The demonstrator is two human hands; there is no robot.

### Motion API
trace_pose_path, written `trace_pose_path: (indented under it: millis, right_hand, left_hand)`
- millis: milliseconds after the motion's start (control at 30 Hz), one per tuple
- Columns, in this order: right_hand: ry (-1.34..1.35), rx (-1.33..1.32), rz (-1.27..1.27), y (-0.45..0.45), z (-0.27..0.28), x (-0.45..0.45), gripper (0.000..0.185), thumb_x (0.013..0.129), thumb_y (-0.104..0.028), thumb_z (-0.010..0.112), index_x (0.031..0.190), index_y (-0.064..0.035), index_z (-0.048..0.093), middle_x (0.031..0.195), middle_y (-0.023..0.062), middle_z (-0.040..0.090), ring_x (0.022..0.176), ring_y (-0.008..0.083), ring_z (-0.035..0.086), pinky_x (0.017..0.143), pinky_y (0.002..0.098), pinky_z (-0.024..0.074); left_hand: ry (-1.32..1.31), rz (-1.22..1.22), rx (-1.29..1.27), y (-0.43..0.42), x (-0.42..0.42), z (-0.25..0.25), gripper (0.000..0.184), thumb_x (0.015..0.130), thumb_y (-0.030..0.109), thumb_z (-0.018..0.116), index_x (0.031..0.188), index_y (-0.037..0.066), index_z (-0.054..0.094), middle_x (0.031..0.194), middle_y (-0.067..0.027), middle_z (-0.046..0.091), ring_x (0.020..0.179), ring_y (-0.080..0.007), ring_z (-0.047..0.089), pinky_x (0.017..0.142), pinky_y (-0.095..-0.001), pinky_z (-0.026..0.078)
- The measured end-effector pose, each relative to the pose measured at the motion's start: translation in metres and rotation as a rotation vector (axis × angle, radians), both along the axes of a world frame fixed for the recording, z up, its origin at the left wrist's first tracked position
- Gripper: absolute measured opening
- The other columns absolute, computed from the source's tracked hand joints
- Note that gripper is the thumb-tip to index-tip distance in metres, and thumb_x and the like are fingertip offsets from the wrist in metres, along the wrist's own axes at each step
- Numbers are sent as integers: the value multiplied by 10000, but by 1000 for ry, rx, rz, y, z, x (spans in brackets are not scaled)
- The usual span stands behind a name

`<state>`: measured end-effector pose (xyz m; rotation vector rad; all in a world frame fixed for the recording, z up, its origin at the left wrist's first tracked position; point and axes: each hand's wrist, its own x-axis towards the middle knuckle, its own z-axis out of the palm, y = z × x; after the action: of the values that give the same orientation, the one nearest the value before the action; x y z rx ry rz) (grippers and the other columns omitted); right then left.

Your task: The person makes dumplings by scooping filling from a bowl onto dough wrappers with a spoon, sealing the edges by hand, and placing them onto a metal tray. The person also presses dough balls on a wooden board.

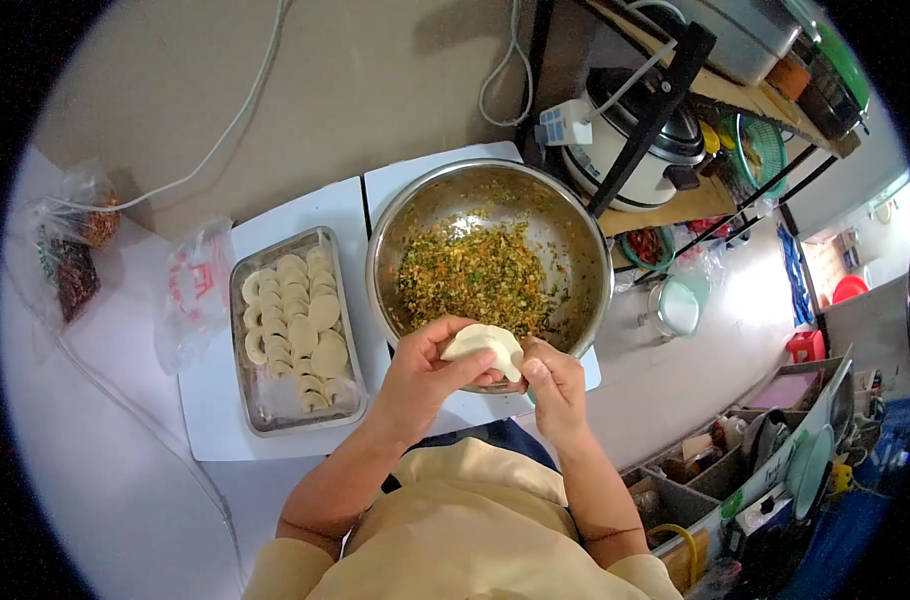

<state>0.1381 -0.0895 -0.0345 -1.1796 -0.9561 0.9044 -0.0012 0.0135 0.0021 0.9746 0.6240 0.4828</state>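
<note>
Between both hands, over the near rim of the bowl, is a pale folded dumpling [485, 346]. My left hand [433, 362] holds it from the left, thumb across its front. At its right end, the fingers of my right hand [553, 378] pinch the dough edge. Behind them a large steel bowl [585, 250] holds chopped filling [470, 275] with green, orange and yellow bits. To the left a metal tray [293, 424] carries several round dough wrappers [297, 310], overlapping in rows.
A white table [210, 425] bears bowl and tray. Plastic bags [197, 290] lie left of the tray. On the right, a shelf [715, 200] holds a rice cooker [630, 160], with a power strip [565, 125] beside it. Crates of goods [715, 460] stand at lower right.
</note>
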Motion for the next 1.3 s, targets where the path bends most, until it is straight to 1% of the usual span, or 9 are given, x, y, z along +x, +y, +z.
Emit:
trace_pose_path:
  millis: [333,400,567,767,833,933,1100,1233,1300]
  right_hand:
    - [-347,117,-72,7,-4,3,175,854,-123,572,731,1,562,748,98,522,686,224,502,627,307,392]
    - [-292,78,-369,10,12,1,132,823,-128,599,786,-4,626,799,91,551,754,237,525,675,319,415]
    - [-590,196,-224,17,22,4,189,726,-61,671,912,-43,694,857,74,616,810,231,546,713,333,432]
    - [-414,217,-337,19,20,-7,208,718,-42,657,919,-61,708,843,66,624,815,246,553,727,330,430]
    - [-482,243,-333,22,20,-4,195,714,-49,660,902,-64,707,848,64,625,815,248,554,735,336,423]
    - [-637,267,-273,22,28,3,170,705,-64,666,870,-72,705,854,62,627,818,247,557,756,349,405]
    - [-774,283,-161,20,30,4,157,706,-97,679,860,-88,707,843,63,628,818,238,562,779,368,377]
    - [-614,246,-289,17,21,-2,138,713,-112,685,846,-80,704,817,54,629,798,232,568,748,352,379]
    - [-525,246,-310,18,23,-2,125,713,-114,688,831,-74,699,811,54,630,792,230,569,740,346,378]
  left_hand:
    - [-1,17,6,3,-1,7,316,838,46,626,1122,-29,512,980,-114,623,812,-136,637,727,-239,533]
    - [46,-33,101,1,-1,17,373,826,25,634,1165,-12,482,986,-110,619,841,-132,624,739,-239,522]
    - [0,-52,273,-6,3,2,413,809,-6,635,1188,1,473,1053,-137,613,888,-153,623,759,-276,525]
    - [53,-138,194,-6,5,-1,376,817,37,652,1174,-24,550,970,-73,631,855,-94,586,743,-238,500]
    - [75,-179,153,-7,4,-2,340,825,56,649,1148,-26,581,938,-61,639,828,-86,586,736,-235,500]
    - [95,-135,226,-8,2,-3,252,843,78,629,1068,-33,616,895,-45,647,799,-83,591,726,-234,499]
    - [221,-177,629,-6,0,-3,211,847,65,614,1034,-32,611,935,-46,646,860,-88,594,758,-244,487]
    - [134,-202,354,-10,2,-2,211,837,94,643,1027,6,618,906,-19,639,804,-67,558,706,-223,452]
    - [73,-170,268,-12,2,1,215,864,66,605,1057,-29,603,955,-61,628,898,-104,589,784,-248,483]
